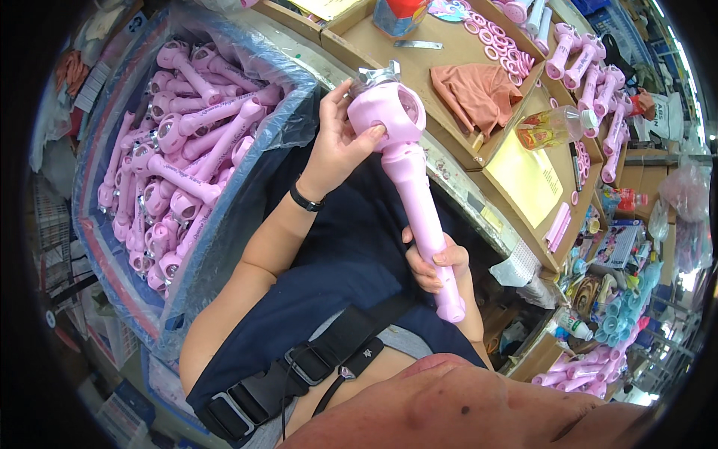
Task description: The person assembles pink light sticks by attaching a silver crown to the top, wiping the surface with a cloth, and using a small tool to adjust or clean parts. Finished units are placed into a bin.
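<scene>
Plainly, left fingers (366,142) holding a pink wand (410,176) by its head (385,111), right fingers (422,272) seemingly wrapped round its handle (424,213).

The pink wand-shaped plastic toy (416,194) at the centre looks smooth and softly glossy, its silver star-like tip (383,73) shiny as metal. At left, the translucent bluish plastic liner (295,90) gleams, wrinkled; upper right, the crumpled salmon-coloured cloth (475,88) looks matt.

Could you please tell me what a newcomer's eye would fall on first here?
Probably the long, pale-pink plastic wand at centre, its rounded head in the left grip and its shaft in the right grip. Next comes the blue, plastic-lined bin on the left, heaped with similar pink plastic wands.
</scene>
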`<action>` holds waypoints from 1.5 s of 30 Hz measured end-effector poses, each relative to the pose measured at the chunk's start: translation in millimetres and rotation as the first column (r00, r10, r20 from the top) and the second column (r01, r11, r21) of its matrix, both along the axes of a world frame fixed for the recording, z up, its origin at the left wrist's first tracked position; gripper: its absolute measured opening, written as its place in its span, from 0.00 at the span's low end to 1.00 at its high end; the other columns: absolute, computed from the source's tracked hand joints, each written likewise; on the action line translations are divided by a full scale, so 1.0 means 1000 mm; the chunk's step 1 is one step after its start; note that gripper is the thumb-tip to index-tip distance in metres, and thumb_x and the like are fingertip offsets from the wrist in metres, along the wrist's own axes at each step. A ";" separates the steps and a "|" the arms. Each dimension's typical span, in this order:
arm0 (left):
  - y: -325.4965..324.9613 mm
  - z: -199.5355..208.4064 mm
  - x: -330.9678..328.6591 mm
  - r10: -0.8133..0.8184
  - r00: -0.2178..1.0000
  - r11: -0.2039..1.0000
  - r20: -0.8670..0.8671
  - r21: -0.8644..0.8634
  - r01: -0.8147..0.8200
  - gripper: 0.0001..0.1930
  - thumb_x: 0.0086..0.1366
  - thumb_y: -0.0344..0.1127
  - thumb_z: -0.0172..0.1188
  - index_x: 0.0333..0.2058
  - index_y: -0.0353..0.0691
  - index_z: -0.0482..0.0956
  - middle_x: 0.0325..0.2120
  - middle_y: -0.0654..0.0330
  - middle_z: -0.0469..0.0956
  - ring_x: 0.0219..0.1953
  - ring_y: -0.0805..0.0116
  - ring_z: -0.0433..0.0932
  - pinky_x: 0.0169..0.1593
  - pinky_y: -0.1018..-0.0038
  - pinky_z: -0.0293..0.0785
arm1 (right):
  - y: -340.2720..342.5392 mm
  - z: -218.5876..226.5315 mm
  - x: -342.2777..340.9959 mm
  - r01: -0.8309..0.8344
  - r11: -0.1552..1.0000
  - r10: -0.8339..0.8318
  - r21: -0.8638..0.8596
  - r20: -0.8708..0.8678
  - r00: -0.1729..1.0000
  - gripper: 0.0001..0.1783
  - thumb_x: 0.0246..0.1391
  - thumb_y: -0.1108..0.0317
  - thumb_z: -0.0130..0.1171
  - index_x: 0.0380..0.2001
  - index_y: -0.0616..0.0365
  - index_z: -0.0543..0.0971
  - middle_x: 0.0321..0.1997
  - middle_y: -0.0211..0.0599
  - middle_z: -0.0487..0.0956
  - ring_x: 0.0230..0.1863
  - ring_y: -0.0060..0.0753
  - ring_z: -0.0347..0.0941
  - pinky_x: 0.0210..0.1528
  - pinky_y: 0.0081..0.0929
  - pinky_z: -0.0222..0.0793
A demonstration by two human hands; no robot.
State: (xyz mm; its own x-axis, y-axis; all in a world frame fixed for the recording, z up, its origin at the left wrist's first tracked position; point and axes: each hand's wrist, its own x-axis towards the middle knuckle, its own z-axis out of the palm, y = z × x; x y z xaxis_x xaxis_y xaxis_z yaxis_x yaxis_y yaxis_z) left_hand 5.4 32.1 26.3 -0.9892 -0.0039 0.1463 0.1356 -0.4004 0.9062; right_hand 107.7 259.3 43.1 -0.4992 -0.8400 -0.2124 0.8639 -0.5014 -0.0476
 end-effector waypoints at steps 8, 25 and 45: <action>0.019 0.002 0.011 -0.552 0.830 0.529 0.083 0.804 0.271 0.45 0.59 0.73 0.36 0.58 0.35 0.58 0.51 0.48 0.68 0.54 0.53 0.69 0.58 0.56 0.63 | -0.016 0.024 -0.032 0.128 0.732 0.266 0.669 -0.454 0.851 0.27 0.48 0.69 0.60 0.51 0.63 0.64 0.23 0.39 0.73 0.17 0.25 0.70 0.19 0.21 0.69; -0.028 0.025 -0.009 -0.037 0.988 0.842 0.151 0.537 -0.050 0.20 0.71 0.45 0.42 0.51 0.35 0.65 0.45 0.52 0.73 0.48 0.60 0.73 0.53 0.63 0.70 | -0.014 -0.024 -0.003 0.301 0.883 -0.070 0.359 -0.533 0.843 0.38 0.53 0.57 0.60 0.61 0.66 0.57 0.50 0.48 0.72 0.37 0.33 0.78 0.36 0.25 0.76; -0.008 0.029 0.006 -0.037 0.996 0.937 0.077 0.350 0.008 0.22 0.71 0.47 0.40 0.53 0.34 0.61 0.51 0.48 0.70 0.47 0.61 0.75 0.52 0.68 0.72 | -0.025 -0.023 0.004 0.300 0.906 -0.099 0.297 -0.541 0.835 0.41 0.52 0.51 0.60 0.61 0.65 0.57 0.50 0.47 0.71 0.36 0.30 0.75 0.31 0.21 0.74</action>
State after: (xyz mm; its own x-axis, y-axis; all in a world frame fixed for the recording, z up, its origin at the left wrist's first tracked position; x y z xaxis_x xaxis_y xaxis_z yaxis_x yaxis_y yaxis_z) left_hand 10.9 24.2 55.7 -0.9981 -0.0181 0.0591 0.0551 -0.6953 0.7166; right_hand 111.8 234.0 20.2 -0.7672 -0.6243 -0.1470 0.5490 -0.5208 -0.6538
